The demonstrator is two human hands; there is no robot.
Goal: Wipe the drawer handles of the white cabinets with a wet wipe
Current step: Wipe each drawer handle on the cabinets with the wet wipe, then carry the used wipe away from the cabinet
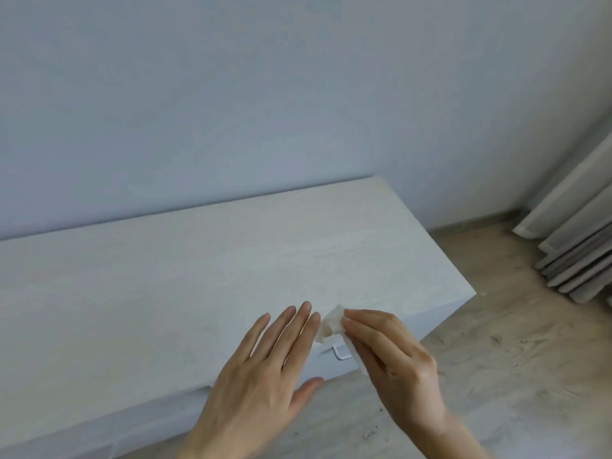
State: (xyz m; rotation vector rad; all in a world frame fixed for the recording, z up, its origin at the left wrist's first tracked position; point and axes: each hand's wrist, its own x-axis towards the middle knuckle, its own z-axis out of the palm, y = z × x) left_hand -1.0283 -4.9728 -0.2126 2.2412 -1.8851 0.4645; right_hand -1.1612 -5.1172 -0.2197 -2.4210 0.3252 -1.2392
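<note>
A person's left hand (261,369) hovers at the front edge of the white cabinet (198,276), its fingers (298,326) straight, lightly spread and holding nothing; whether the palm touches the top cannot be told. Just beside the index finger, a small folded wet wipe (329,324) is pinched in the curled fingertips of the right hand (394,362), and part of the wipe trails away under that hand. The wipe looks soft, limp and very light, and it is probably damp and apt to unfold or bunch. A firm pinch on the folded wad, with a pad left free in front, seems the sound hold for rubbing. Below the wipe, between the two hands, one corner of a pale drawer handle (341,353) shows on the cabinet's front. It appears rigid and fixed, and the rest lies behind the right hand. The steep downward view hides nearly all of the drawer fronts, so the number of handles cannot be made out. To the right lie a wood-patterned floor (496,376) and a grey curtain (576,246), cut off by the frame.
</note>
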